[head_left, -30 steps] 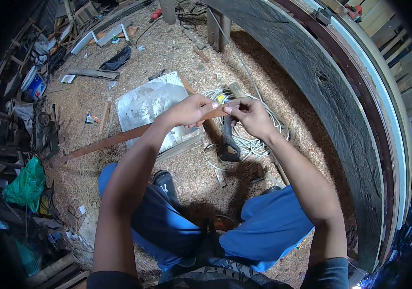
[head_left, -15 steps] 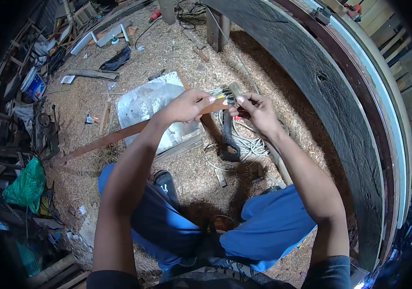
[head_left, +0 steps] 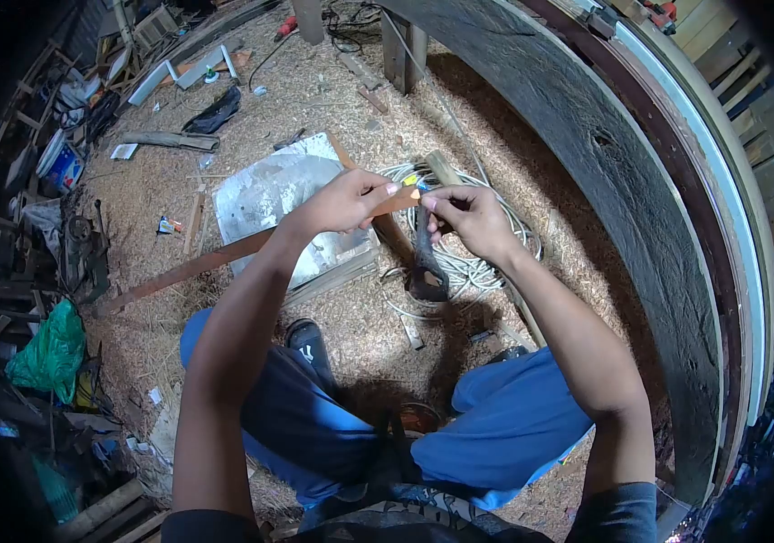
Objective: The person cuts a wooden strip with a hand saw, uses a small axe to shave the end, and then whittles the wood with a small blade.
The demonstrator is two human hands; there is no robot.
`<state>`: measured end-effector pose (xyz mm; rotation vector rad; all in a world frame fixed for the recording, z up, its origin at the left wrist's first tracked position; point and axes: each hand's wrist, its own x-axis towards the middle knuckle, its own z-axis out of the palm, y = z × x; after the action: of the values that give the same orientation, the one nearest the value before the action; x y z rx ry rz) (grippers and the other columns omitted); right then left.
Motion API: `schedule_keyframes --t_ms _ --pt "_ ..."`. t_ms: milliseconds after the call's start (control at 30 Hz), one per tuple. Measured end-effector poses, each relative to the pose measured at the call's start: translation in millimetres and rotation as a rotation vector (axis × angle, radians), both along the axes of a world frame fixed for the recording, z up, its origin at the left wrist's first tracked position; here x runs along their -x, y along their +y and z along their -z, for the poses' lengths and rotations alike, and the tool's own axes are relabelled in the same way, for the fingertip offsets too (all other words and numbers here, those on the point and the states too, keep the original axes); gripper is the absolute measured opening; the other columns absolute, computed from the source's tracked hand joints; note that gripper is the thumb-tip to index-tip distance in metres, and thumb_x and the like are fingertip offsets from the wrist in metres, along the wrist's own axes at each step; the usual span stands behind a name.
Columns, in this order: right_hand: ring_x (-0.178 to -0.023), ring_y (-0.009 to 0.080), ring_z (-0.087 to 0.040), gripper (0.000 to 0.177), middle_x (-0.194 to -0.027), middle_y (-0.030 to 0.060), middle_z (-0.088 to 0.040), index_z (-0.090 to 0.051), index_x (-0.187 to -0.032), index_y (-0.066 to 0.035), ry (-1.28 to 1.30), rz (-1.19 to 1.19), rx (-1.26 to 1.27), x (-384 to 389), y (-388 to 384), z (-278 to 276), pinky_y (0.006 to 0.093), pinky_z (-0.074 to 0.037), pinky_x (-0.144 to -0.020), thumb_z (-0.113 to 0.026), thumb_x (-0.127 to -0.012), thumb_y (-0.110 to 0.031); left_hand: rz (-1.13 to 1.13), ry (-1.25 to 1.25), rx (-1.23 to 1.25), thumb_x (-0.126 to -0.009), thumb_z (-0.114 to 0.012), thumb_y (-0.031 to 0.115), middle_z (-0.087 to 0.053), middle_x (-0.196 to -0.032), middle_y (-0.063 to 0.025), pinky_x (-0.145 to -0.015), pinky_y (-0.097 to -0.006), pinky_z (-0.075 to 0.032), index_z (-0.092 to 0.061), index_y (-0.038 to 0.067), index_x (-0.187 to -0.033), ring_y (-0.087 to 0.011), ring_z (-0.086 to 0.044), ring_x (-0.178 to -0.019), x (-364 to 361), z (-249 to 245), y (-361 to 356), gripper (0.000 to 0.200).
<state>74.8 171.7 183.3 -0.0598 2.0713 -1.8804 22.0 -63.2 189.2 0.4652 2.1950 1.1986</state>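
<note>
My left hand [head_left: 346, 201] is closed around a long, thin reddish-brown wooden strip [head_left: 197, 258], gripping it close to its near end. The pale, cut tip shows past my thumb, while the far end slants down left to the floor. My right hand [head_left: 468, 222] has thumb and fingers pinched together right at that tip; whatever lies between them is too small to make out. Below the hands are a dark tool with a looped handle [head_left: 429, 282] and a coil of grey cable [head_left: 482, 271]. A scuffed white-grey board [head_left: 246, 204] lies behind my left hand.
A thick curved timber [head_left: 622, 163] bends round the right side. Wooden offcuts [head_left: 332, 276] lie on the sawdust-covered floor [head_left: 341, 118]. Clutter lines the left, including a green plastic bag [head_left: 47, 353] and a white-blue bucket [head_left: 61, 161]. A wooden post [head_left: 400, 59] stands ahead.
My right hand has moved slightly left and down, with its fingers still pinched at the strip's tip. The left hand keeps its hold, and the whole view has shifted a little.
</note>
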Motion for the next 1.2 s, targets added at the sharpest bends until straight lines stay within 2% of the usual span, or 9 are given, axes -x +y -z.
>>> schedule_keyframes --t_ms 300,367,467,600,900,1000,1067,1133,1200 --pt "-0.067 0.0124 -0.060 0.016 -0.078 0.0070 -0.067 -0.067 -0.083 0.001 0.361 0.110 -0.461 -8 -11 -6 0.0266 -0.047 -0.058 -0.070 -0.090 -0.013 0.007 -0.009 -0.001 -0.105 -0.045 0.041 -0.052 -0.055 -0.0020 -0.042 -0.0267 -0.040 -0.064 0.008 -0.127 -0.0081 -0.050 -0.045 -1 3 4 0.044" --pt "-0.073 0.0280 -0.064 0.013 -0.079 0.0158 -0.063 -0.063 -0.081 0.002 0.532 0.162 -0.559 -10 -16 -8 0.0392 -0.050 -0.069 -0.068 -0.085 -0.008 -0.001 -0.004 -0.002 -0.105 -0.045 0.041 -0.052 -0.055 -0.0018 -0.042 -0.0267 -0.040 -0.063 0.008 -0.127 -0.0080 -0.050 -0.045 0 5 4 0.044" --pt "-0.076 0.0339 -0.062 0.015 -0.084 0.0197 -0.062 -0.059 -0.076 0.003 0.802 0.086 -0.713 -16 -18 -7 0.0424 -0.049 -0.069 -0.067 -0.085 -0.007 -0.005 -0.016 0.014 -0.104 -0.046 0.041 -0.051 -0.055 -0.0016 -0.042 -0.0268 -0.040 -0.063 0.008 -0.127 -0.0082 -0.049 -0.044 2 5 5 0.043" --pt "-0.081 0.0306 -0.066 0.015 -0.088 0.0178 -0.065 -0.068 -0.090 0.006 0.668 0.084 -0.546 -12 -13 -5 0.0396 -0.052 -0.075 -0.066 -0.089 -0.010 0.007 -0.016 -0.006 -0.104 -0.046 0.041 -0.051 -0.055 -0.0019 -0.042 -0.0267 -0.040 -0.065 0.008 -0.126 -0.0087 -0.049 -0.044 3 5 2 0.043" --pt "-0.076 0.0331 -0.066 0.011 -0.082 0.0191 -0.066 -0.069 -0.088 0.004 0.542 0.144 -0.452 -13 -12 -5 0.0395 -0.051 -0.073 -0.068 -0.084 -0.006 0.004 0.002 -0.006 -0.104 -0.047 0.040 -0.051 -0.054 -0.0020 -0.041 -0.0272 -0.040 -0.066 0.008 -0.124 -0.0090 -0.049 -0.044 1 3 2 0.043" --pt "-0.080 0.0302 -0.067 0.016 -0.089 0.0178 -0.068 -0.070 -0.090 0.004 0.581 0.106 -0.557 -13 -12 -6 0.0390 -0.052 -0.077 -0.070 -0.086 -0.012 0.015 0.004 -0.014 -0.104 -0.047 0.040 -0.051 -0.054 -0.0018 -0.042 -0.0276 -0.040 -0.066 0.008 -0.123 -0.0092 -0.049 -0.044 1 4 5 0.042" --pt "-0.074 0.0335 -0.066 0.011 -0.084 0.0205 -0.064 -0.064 -0.083 0.004 0.667 0.125 -0.596 -16 -17 -4 0.0429 -0.052 -0.071 -0.069 -0.082 -0.006 0.022 0.006 -0.022 -0.104 -0.047 0.040 -0.051 -0.054 -0.0016 -0.042 -0.0279 -0.040 -0.066 0.008 -0.123 -0.0092 -0.049 -0.044 1 5 6 0.042" --pt "-0.079 0.0315 -0.066 0.011 -0.088 0.0182 -0.061 -0.061 -0.088 0.003 0.742 0.048 -0.688 -20 -15 -4 0.0416 -0.055 -0.069 -0.066 -0.081 -0.003 0.001 -0.005 -0.013 -0.104 -0.047 0.039 -0.051 -0.054 -0.0012 -0.044 -0.0286 -0.041 -0.066 0.008 -0.122 -0.0091 -0.050 -0.045 1 6 7 0.041" --pt "-0.086 0.0295 -0.064 0.016 -0.092 0.0148 -0.059 -0.058 -0.093 0.002 1.059 -0.102 -1.070 -23 -16 -3 0.0382 -0.057 -0.069 -0.064 -0.078 -0.002 0.000 -0.006 -0.017 -0.104 -0.048 0.039 -0.051 -0.054 -0.0013 -0.045 -0.0291 -0.042 -0.067 0.007 -0.121 -0.0093 -0.050 -0.046 2 4 8 0.041"
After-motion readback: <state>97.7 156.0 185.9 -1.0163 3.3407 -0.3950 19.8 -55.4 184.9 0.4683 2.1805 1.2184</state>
